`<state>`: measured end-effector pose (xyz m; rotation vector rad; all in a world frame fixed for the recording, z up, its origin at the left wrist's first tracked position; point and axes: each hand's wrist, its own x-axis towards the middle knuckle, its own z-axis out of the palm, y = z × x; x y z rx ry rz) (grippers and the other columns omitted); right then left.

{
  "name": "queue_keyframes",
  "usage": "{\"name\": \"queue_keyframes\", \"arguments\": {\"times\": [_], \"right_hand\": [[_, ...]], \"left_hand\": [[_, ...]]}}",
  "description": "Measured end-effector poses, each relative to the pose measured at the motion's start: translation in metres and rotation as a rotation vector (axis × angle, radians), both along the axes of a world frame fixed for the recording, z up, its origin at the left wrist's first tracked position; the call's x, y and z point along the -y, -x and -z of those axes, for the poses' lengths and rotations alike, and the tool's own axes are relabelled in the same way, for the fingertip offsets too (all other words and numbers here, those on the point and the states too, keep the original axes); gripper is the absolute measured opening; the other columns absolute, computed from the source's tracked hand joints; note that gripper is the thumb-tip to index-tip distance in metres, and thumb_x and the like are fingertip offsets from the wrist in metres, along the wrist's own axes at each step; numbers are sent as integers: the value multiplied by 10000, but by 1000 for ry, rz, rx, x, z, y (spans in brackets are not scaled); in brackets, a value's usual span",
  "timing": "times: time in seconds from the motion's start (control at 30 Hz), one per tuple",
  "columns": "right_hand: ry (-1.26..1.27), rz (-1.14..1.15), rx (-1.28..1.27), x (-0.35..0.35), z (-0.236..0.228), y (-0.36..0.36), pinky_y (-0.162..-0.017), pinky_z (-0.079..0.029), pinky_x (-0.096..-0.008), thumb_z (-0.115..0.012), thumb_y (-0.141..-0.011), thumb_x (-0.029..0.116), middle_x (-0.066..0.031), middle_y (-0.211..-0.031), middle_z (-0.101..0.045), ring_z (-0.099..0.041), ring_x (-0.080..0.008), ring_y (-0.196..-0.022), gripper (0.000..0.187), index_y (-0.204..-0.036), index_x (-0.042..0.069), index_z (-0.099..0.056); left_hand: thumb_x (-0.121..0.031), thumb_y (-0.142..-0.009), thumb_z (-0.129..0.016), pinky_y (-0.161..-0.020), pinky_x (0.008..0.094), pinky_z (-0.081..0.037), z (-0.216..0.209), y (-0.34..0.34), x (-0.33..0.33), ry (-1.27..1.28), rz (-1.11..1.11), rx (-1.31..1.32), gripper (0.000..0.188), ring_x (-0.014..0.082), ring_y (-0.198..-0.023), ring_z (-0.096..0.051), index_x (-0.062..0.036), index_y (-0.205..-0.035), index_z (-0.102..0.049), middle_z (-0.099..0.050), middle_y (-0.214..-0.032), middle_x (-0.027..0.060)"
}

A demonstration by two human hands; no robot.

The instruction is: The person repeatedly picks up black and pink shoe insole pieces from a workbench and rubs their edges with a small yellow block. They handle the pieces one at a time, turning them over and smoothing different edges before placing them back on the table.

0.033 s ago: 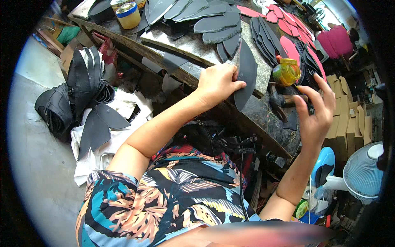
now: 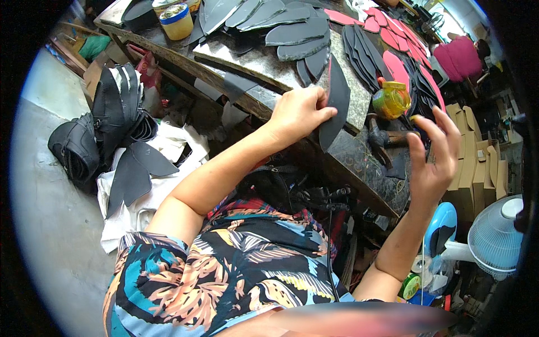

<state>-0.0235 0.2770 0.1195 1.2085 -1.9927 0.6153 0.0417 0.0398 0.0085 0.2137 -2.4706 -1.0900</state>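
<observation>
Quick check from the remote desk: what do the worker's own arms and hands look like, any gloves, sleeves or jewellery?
Both forearms are bare, with no gloves on the left hand or the right hand. No rings, watch or bracelets show. The only clothing in view is a short-sleeved shirt with a bold leaf print in black, teal, orange and cream; its sleeves end at the upper arm.

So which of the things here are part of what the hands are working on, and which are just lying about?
In hand:
- dark sole-shaped piece, held in the left hand
- right hand, fingers spread, raised near the yellow jar
- worktable

Lying about:
- black cut pieces and red cut pieces farther back
- yellow tub
- black bundle on the floor
- white fan
</observation>
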Motion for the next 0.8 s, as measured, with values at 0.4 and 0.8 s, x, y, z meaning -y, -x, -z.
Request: {"name": "queue_keyframes", "arguments": {"times": [0.4,0.8], "right_hand": [[244,-386,1146,64,59,6,-651,-497,-224,-665,-863,-43,-26,-807,-603,-566,-83,-704,968,-1596,149,-64],[456,-381,1239,55,69,19,-701,-527,-208,-650,-827,-116,-167,-1252,-476,-590,-87,-812,1022,-1590,160,-28]], "left_hand": [[-246,-951,-659,-486,257,-577,-16,-21,4,-1210,416,177,270,123,-629,-681,-41,-1065,-525,-676,-876,78],[-324,-949,-627,-695,355,-520,-14,-7,12,202,43,-39,320,281,-742,-643,-67,-1138,-635,-690,-824,80]]}}
